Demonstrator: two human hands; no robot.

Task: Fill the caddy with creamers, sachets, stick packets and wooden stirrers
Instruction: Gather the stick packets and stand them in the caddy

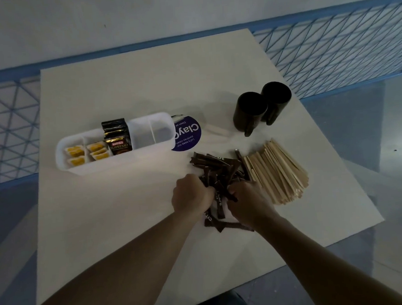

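As forearms angle inward | left hand (189,194), right hand (249,202) | gripping stick packets (216,165)

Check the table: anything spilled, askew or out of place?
Nothing spilled or damaged. The stick packets lie in a jumbled heap, gripped by the left hand and right hand; wooden stirrers fan loose beside them. A purple label is partly hidden by the caddy.

White caddy (124,162) part-filled; brown stick packets (216,165) heaped beside stirrers (277,173).
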